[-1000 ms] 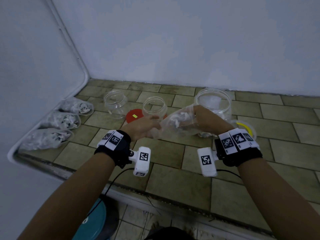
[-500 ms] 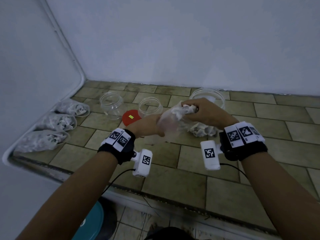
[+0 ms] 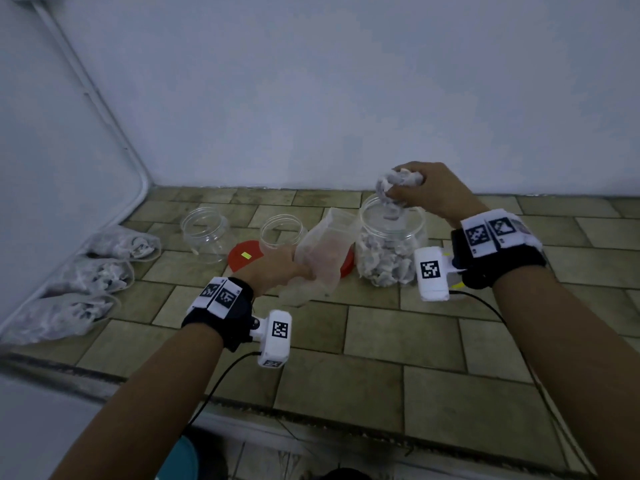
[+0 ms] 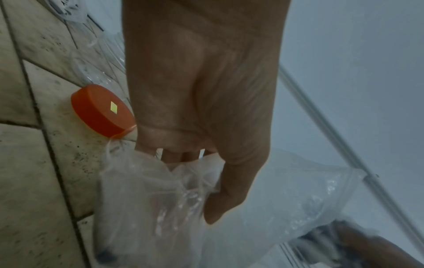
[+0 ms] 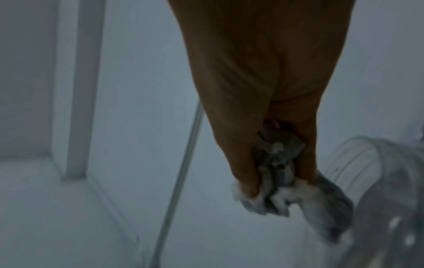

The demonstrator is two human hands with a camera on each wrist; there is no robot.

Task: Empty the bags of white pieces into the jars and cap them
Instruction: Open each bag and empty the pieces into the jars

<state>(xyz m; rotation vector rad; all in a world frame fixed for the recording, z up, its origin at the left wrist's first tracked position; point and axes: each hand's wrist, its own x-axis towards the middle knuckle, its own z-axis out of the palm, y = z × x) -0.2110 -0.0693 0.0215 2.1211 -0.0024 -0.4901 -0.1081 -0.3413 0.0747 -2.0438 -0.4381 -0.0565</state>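
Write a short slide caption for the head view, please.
Right hand holds white pieces above the large jar; left hand holds the emptied bag.

— What does the right hand (image 5: 263, 108) hold?
— A crumpled clump of white pieces (image 5: 282, 181), pinched between thumb and fingers.
— And beside it?
— The threaded rim of a clear plastic jar (image 5: 358, 163), low at the right, blurred — pale wall (image 5: 137, 108) behind.

I see a tiled counter (image 3: 374, 344) carrying three full bags (image 3: 90, 275) at left, two empty jars (image 3: 204, 233), a red lid (image 3: 244, 256), and a filled jar (image 3: 389, 251).
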